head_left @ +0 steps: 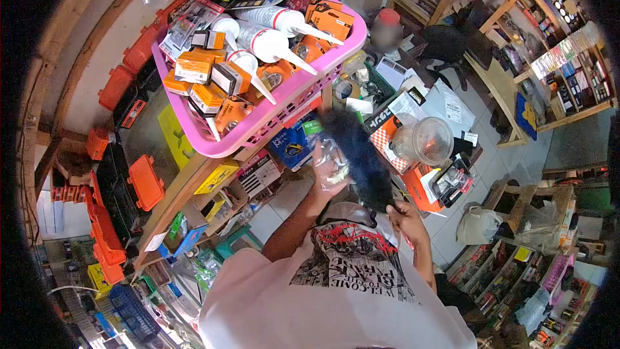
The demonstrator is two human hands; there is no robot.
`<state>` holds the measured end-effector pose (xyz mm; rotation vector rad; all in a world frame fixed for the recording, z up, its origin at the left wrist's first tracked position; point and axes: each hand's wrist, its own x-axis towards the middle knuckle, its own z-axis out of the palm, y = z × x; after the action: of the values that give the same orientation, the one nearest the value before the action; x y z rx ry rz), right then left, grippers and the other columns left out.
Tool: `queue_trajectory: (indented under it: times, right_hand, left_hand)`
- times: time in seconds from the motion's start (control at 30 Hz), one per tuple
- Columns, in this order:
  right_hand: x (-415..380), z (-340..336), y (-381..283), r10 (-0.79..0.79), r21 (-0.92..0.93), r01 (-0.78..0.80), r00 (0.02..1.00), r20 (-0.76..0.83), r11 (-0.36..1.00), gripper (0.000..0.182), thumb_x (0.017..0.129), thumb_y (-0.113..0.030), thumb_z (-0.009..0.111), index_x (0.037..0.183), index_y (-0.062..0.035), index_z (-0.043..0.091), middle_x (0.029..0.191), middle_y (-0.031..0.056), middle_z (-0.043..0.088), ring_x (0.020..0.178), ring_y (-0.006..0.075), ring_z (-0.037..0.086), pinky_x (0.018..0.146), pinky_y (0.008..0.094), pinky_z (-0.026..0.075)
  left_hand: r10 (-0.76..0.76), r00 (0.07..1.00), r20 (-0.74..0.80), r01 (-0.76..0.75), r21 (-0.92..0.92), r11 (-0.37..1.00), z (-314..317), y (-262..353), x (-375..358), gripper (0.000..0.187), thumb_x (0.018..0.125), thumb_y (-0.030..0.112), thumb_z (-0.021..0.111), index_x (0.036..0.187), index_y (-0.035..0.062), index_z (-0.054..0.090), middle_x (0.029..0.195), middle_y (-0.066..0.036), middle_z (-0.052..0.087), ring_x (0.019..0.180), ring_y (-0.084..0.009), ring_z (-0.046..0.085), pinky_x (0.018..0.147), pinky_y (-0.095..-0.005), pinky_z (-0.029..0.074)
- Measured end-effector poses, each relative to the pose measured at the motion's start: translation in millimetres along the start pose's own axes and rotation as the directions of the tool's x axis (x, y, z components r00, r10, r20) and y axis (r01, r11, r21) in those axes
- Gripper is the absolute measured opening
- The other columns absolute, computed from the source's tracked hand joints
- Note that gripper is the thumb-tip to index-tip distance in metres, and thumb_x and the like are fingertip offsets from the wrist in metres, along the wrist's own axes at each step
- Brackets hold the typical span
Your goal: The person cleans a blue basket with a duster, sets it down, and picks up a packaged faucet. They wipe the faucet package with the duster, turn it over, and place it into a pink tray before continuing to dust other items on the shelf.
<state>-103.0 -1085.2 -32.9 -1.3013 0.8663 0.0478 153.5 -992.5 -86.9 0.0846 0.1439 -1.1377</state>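
Note:
My left hand [329, 171] holds a clear plastic packet [332, 160] with a green top, its fingers partly hidden behind the shiny film. A dark, fuzzy blue-black duster-like thing [361, 158], smeared by motion, stands between my hands and close to the packet. At its lower end, my right hand [407, 216] is closed with the fingers curled; a bit of red and white shows under the palm. Beyond my left hand, a pink plastic basket [258, 136] holds several white nozzle tubes [261, 42] and orange boxes [197, 64].
Left of me runs a wooden shelf edge [184, 210] with orange cases [147, 181]. To the right are a clear round tub [431, 141], papers [445, 106] and an orange box [423, 187]. Crowded racks [516, 278] stand at lower right, above a tiled floor [445, 236].

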Motion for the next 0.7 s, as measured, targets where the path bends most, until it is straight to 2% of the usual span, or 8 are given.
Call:
queue_trajectory:
  times: [0.07, 0.2, 0.27, 0.3, 0.4, 0.5, 0.57, 0.7]
  right_hand:
    - [1.0, -1.9, 0.6, -0.054, -0.057, 0.057, 0.998, 0.042, 0.997, 0.031, 0.1, -0.02, 0.063, 0.074, -0.0051, 0.055, 0.061, -0.0074, 0.042, 0.052, 0.0042, 0.037, 0.047, 0.0259, 0.028]
    - [4.1, 1.0, 9.3, -0.006, -0.038, 0.007, 1.0, 0.016, 0.999, 0.03, 0.1, -0.022, 0.064, 0.076, -0.0042, 0.059, 0.06, -0.0081, 0.041, 0.054, 0.0043, 0.036, 0.048, 0.0261, 0.028]
    - [5.8, -11.5, 12.1, -0.063, -0.151, 0.083, 0.989, 0.131, 0.985, 0.029, 0.099, -0.022, 0.065, 0.078, -0.0029, 0.06, 0.061, -0.0076, 0.041, 0.055, 0.005, 0.037, 0.05, 0.0265, 0.029]
    - [5.3, -14.9, 12.0, -0.084, -0.202, 0.123, 0.978, 0.19, 0.972, 0.029, 0.099, -0.022, 0.065, 0.078, -0.0022, 0.061, 0.062, -0.0073, 0.041, 0.056, 0.0054, 0.038, 0.05, 0.0267, 0.03]
    - [2.5, -10.8, 10.5, -0.107, -0.13, 0.114, 0.992, 0.061, 0.985, 0.028, 0.098, -0.02, 0.066, 0.08, 0.0, 0.062, 0.063, -0.0058, 0.043, 0.059, 0.0063, 0.04, 0.052, 0.0276, 0.031]
    - [0.6, -20.2, 13.9, -0.032, -0.225, 0.063, 0.99, 0.139, 0.972, 0.028, 0.097, -0.02, 0.067, 0.08, 0.0013, 0.062, 0.065, -0.0043, 0.044, 0.061, 0.0071, 0.041, 0.054, 0.0283, 0.033]
    - [2.9, -24.8, 14.4, -0.061, -0.255, 0.11, 0.979, 0.192, 0.961, 0.028, 0.097, -0.021, 0.068, 0.08, 0.0007, 0.063, 0.065, -0.0043, 0.044, 0.06, 0.0066, 0.041, 0.053, 0.0275, 0.033]
    - [-2.3, -13.6, 4.5, 0.058, -0.062, -0.051, 0.989, 0.133, 0.997, 0.028, 0.097, -0.021, 0.069, 0.079, -0.0011, 0.063, 0.063, -0.0049, 0.046, 0.055, 0.0057, 0.041, 0.049, 0.026, 0.032]
  left_hand:
    - [0.131, 0.99, 0.054, -0.133, 0.045, 0.99, 15.6, -9.2, -12.3, 0.074, 0.096, 0.065, 0.043, 0.142, 0.0079, 0.052, 0.139, -0.014, 0.059, 0.127, -0.0338, 0.056, 0.114, -0.0547, 0.036]
    - [-0.009, 0.999, 0.054, 0.003, 0.107, 0.994, 5.2, 2.4, -6.5, 0.072, 0.099, 0.064, 0.04, 0.153, 0.0163, 0.037, 0.154, -0.014, 0.043, 0.136, -0.0332, 0.048, 0.113, -0.0518, 0.039]
    - [-0.009, 0.984, 0.178, -0.013, 0.118, 0.993, 0.3, -3.8, -10.7, 0.071, 0.1, 0.063, 0.038, 0.153, 0.016, 0.036, 0.152, -0.014, 0.045, 0.134, -0.0323, 0.051, 0.112, -0.0521, 0.04]
    - [0.017, 0.992, 0.127, -0.037, 0.154, 0.987, 2.0, -6.6, -10.9, 0.069, 0.102, 0.06, 0.035, 0.154, 0.0147, 0.035, 0.15, -0.015, 0.047, 0.133, -0.0312, 0.052, 0.111, -0.0521, 0.041]
    - [0.044, 0.985, 0.165, -0.072, 0.168, 0.983, -7.8, -1.1, -4.2, 0.064, 0.106, 0.053, 0.03, 0.156, 0.0138, 0.029, 0.153, -0.017, 0.041, 0.138, -0.0305, 0.045, 0.114, -0.0511, 0.037]
    - [0.041, 0.983, 0.177, -0.077, 0.198, 0.977, -19.0, -4.8, -5.6, 0.061, 0.106, 0.05, 0.031, 0.154, 0.0124, 0.031, 0.152, -0.016, 0.042, 0.139, -0.0318, 0.043, 0.116, -0.0512, 0.034]
    - [0.086, 0.995, 0.043, -0.096, 0.396, 0.913, -28.6, -14.6, -2.9, 0.069, 0.101, 0.061, 0.035, 0.149, 0.0115, 0.041, 0.149, -0.017, 0.047, 0.136, -0.0355, 0.047, 0.111, -0.0545, 0.039]
    - [0.053, 0.998, 0.044, -0.06, 0.184, 0.981, -29.2, -8.1, -17.5, 0.071, 0.099, 0.062, 0.039, 0.146, 0.0089, 0.046, 0.147, -0.018, 0.049, 0.134, -0.0376, 0.048, 0.111, -0.0574, 0.038]
